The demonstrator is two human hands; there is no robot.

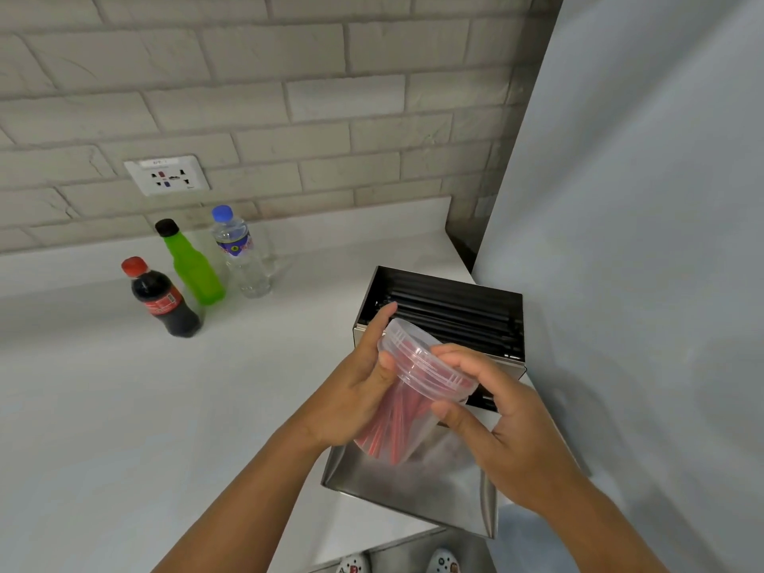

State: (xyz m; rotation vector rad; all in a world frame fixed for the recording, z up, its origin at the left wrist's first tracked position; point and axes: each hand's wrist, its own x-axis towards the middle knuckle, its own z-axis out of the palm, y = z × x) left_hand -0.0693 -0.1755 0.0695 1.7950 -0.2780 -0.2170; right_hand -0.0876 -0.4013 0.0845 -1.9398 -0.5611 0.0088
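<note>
A clear plastic container (407, 403) with red straws inside is tilted above a steel straw dispenser (417, 485). My left hand (357, 392) grips its side, fingers up along the rim and thumb on the wall. My right hand (492, 411) curls round the rim and clear lid (417, 357) from the right. Black straws (459, 320) lie in the dispenser's open top compartment behind the container. The dispenser's front tray is partly hidden by the container and my hands.
Three bottles stand at the back left of the white counter (124, 407): a cola bottle (163, 299), a green bottle (190, 262) and a water bottle (242, 252). A wall socket (167, 174) sits above them. A pale wall (641, 241) closes the right side.
</note>
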